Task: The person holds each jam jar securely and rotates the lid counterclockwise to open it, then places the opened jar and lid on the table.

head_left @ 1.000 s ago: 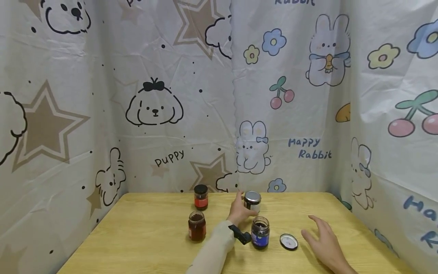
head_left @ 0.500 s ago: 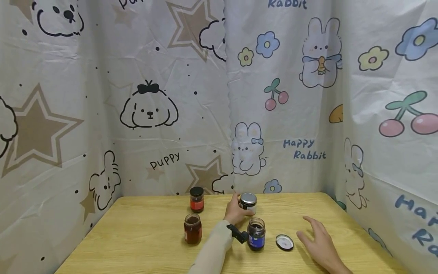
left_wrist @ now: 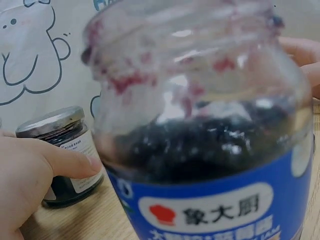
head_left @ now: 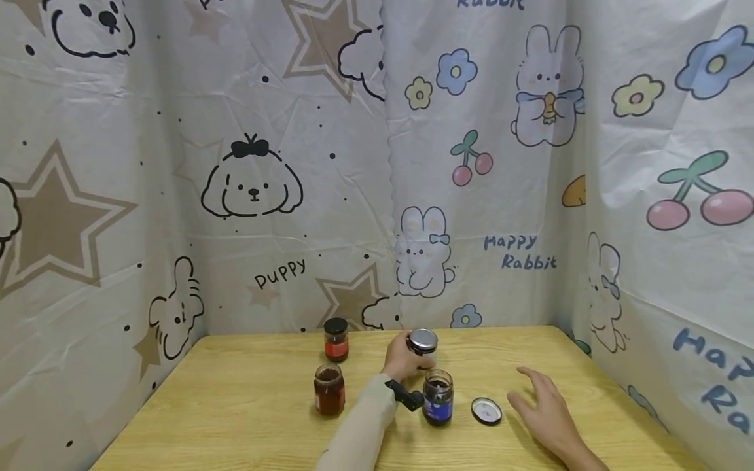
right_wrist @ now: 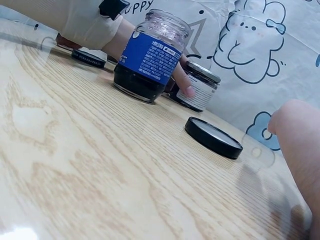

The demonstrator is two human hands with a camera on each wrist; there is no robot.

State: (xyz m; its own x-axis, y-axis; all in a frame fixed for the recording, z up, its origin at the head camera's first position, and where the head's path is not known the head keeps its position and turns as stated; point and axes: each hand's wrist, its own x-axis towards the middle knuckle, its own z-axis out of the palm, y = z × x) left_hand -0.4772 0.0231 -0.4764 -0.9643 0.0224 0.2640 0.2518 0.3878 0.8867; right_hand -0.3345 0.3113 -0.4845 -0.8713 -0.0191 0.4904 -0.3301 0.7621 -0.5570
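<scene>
Head view: my left arm, in a pale sleeve (head_left: pixel 358 428) with a black strap (head_left: pixel 403 394) at the wrist, stretches forward across the wood-grain table (head_left: pixel 235 428). At its end my left hand (head_left: pixel 401 360) grips a silver-lidded jar (head_left: pixel 423 339) near the far edge, thumb (left_wrist: pixel 82 165) laid across its white label — the small print there is too fine to read.

My right hand (head_left: pixel 544 409) holds nothing, thumb and fingers spread wide apart, just beside a dark-rimmed lid (head_left: pixel 486 411) lying pale face up. Between that lid and my left forearm stands an uncapped jar (head_left: pixel 438 407) of dark contents, its blue label reading 象大厨 beside a red chef's-hat mark in the left wrist view; the line beneath is partly cut off.

On the far side of my sleeve, to the left, are an uncapped reddish-brown jar (head_left: pixel 329 396) and, behind it, a black-capped jar (head_left: pixel 336 343) with a red label, its lettering too small to make out. "Puppy" and "Happy Rabbit" are printed on the cartoon curtain (head_left: pixel 347 229) behind.
</scene>
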